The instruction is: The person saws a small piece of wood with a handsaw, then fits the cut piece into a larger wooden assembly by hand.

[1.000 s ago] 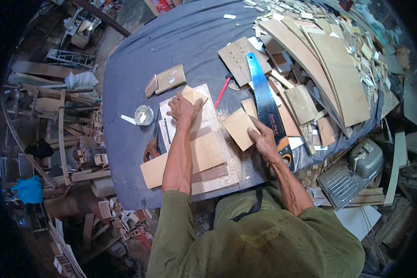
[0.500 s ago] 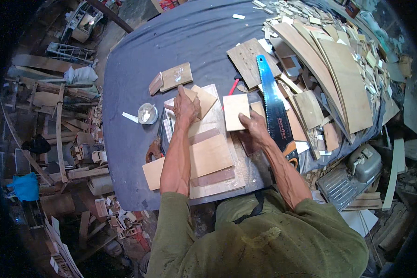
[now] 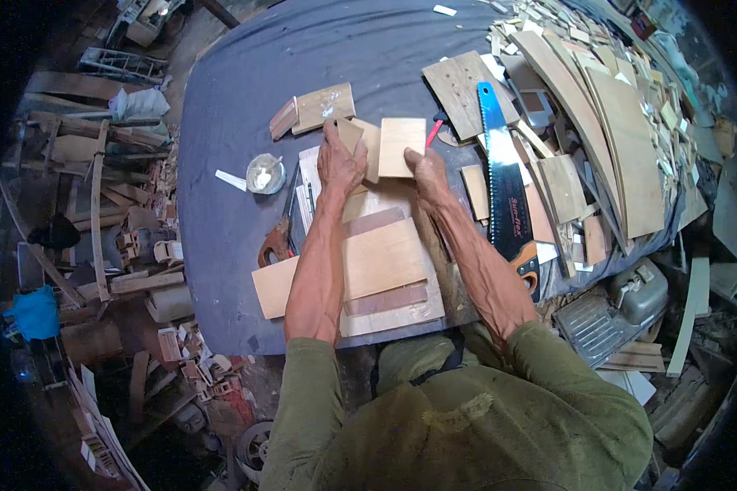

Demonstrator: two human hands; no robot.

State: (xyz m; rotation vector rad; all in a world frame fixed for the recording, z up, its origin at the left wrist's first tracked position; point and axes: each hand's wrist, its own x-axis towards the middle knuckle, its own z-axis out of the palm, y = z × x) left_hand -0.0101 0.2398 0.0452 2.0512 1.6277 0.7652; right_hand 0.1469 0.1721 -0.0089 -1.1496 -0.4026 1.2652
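Observation:
My left hand (image 3: 339,168) grips a small thin wooden piece (image 3: 348,133); another light board (image 3: 367,155) is just right of it, partly hidden. My right hand (image 3: 427,178) holds a pale rectangular board (image 3: 401,141) by its lower right corner, thumb on its face. Below my hands lie plywood boards (image 3: 385,254) stacked on a pale panel (image 3: 401,311). A red-handled tool (image 3: 433,133) lies behind the right board. Right of my right hand is a large handsaw (image 3: 504,172). At left are a tub of white substance (image 3: 265,174) and a wooden-handled tool (image 3: 273,242).
The dark covered table (image 3: 221,106) holds two loose blocks (image 3: 323,106), a knotted board (image 3: 463,94) and heaped offcuts and long boards (image 3: 630,155) at right. Timber and scrap (image 3: 98,213) crowd the floor at left. A metal sink (image 3: 610,311) lies at lower right.
Both hands have moved away from me. The board in my right hand has turned upright and moved up and leftward, close to the piece in my left hand.

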